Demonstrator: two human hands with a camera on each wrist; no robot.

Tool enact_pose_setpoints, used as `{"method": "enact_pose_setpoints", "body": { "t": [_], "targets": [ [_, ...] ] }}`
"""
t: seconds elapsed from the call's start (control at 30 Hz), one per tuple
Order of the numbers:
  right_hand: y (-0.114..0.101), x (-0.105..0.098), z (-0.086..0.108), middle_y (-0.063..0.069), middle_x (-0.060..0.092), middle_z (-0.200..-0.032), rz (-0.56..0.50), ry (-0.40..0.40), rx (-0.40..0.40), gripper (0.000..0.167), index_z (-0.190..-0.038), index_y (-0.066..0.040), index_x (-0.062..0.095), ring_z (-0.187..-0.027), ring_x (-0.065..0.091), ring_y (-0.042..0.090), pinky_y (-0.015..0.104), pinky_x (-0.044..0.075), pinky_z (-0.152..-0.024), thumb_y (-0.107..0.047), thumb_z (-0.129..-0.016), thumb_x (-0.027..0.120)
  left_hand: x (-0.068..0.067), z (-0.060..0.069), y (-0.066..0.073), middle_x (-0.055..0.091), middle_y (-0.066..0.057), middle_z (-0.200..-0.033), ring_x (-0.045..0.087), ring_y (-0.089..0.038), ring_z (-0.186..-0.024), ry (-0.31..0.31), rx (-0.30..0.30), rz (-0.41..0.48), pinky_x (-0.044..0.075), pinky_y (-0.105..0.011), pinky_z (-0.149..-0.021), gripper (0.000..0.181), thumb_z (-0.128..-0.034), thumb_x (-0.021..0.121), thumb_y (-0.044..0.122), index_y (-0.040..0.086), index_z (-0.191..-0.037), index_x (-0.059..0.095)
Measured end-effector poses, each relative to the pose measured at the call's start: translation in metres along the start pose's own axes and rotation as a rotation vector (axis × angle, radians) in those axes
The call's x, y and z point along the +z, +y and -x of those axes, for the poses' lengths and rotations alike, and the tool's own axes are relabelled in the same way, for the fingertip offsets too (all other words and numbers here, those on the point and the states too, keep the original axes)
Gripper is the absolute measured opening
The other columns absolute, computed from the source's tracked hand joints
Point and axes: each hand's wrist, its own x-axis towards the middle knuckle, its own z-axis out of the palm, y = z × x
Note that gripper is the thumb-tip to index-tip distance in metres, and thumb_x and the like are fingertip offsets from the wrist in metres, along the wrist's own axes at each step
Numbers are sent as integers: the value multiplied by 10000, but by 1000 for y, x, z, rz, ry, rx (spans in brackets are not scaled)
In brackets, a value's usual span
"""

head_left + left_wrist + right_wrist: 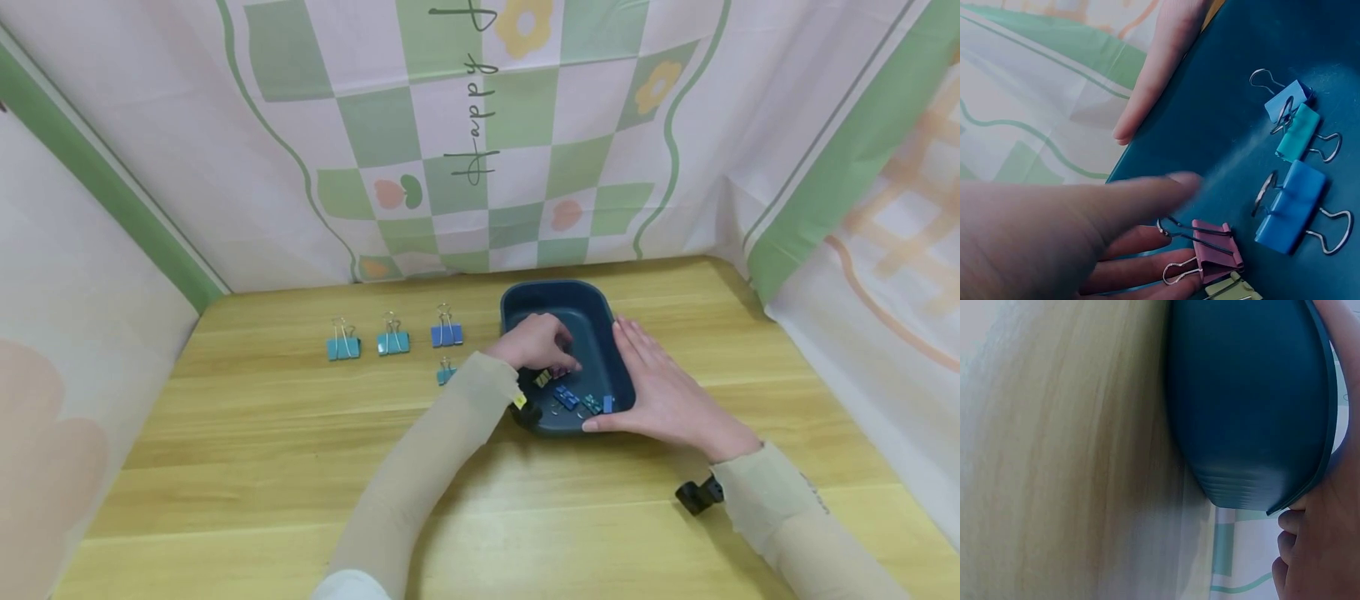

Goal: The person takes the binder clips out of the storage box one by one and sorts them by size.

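My left hand (536, 342) reaches into a dark blue tray (597, 337). In the left wrist view its thumb stands apart from the other fingers, which lie beside a pink binder clip (1216, 250) and touch its wire handles. A yellow binder clip (1233, 287) lies against the pink one, partly cut off there. Also in the tray are a blue binder clip (1292, 206), a teal binder clip (1299, 132) and a light blue binder clip (1286, 103). My right hand (667, 392) rests around the tray's near right corner, fingers straight along the side, thumb at the front rim.
Left of the tray, two teal binder clips (343, 348) and a blue one (447, 335) stand in a row on the wooden table (247, 433). A smaller teal clip (446, 377) sits below, partly behind my left sleeve. Patterned cloth (517, 158) hangs behind the table.
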Motion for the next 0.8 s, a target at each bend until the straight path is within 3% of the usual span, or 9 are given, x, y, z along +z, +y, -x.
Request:
{"method": "enact_pose_setpoints", "body": {
  "t": [0.13, 0.4, 0.57, 0.8],
  "targets": [
    [0, 1, 0, 191, -8, -1683, -5, 0, 3, 1382, -1614, -3, -1, -1537, 13, 350, 550, 130, -1211, -789, -735, 720, 0, 2, 1, 710, 65, -745, 682, -41, -687, -19, -6, 66, 526, -183, -743, 399, -907, 800, 157, 26, -1266, 686],
    [0, 1, 0, 187, -20, -1683, 0, -1, 4, 1386, -1612, 0, -3, -1537, 7, 349, 551, 128, -1210, -788, -733, 722, -7, 5, 5, 707, 27, -972, 615, -47, -833, 96, 56, 20, 511, -169, -788, 298, -907, 788, 102, 65, -1200, 744],
    [0, 0, 1, 189, -27, -1682, -5, -10, 11, 1382, -1611, -3, -15, -1537, 0, 347, 554, 124, -1210, -783, -739, 721, -22, 16, 7, 722, -4, -1011, 629, -53, -859, 188, 129, 36, 503, -152, -784, 324, -878, 802, 56, 50, -1196, 737],
    [1, 0, 0, 192, -23, -1681, -4, -11, 16, 1395, -1612, -5, -17, -1537, 0, 349, 562, 133, -1207, -796, -728, 718, -50, 39, -1, 726, -26, -990, 662, -78, -869, 258, 151, 134, 512, -153, -775, 313, -872, 777, -9, 16, -1179, 720]
  ]
}}
